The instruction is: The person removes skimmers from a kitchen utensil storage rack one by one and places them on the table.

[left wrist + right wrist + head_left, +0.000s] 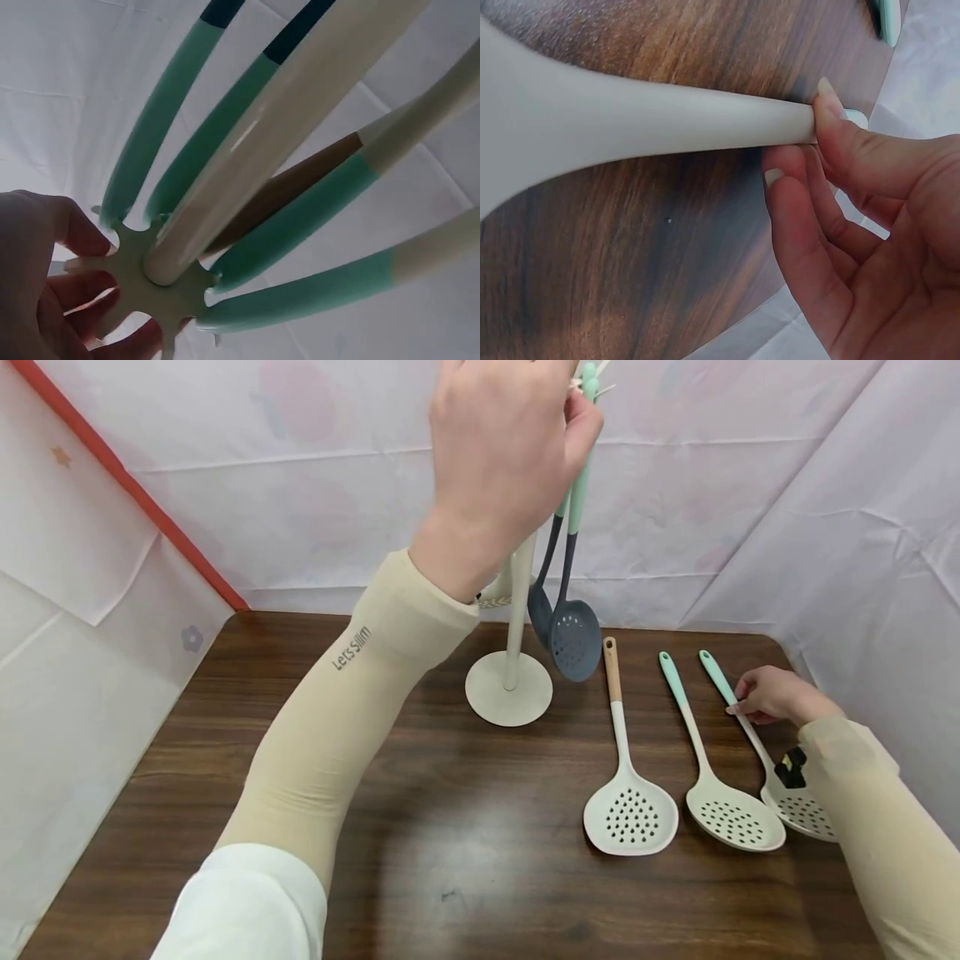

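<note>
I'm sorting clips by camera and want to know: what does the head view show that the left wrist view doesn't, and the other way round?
Only the head view shows the wooden table, the stand's round base, the dark skimmers hanging from it, three pale skimmers lying flat, and the right hand pinching the rightmost skimmer's handle. Only the left wrist view shows the notched top disc with a brown handle and more mint handles in its slots. Both show the left hand at the stand's top and the cream pole.
</note>
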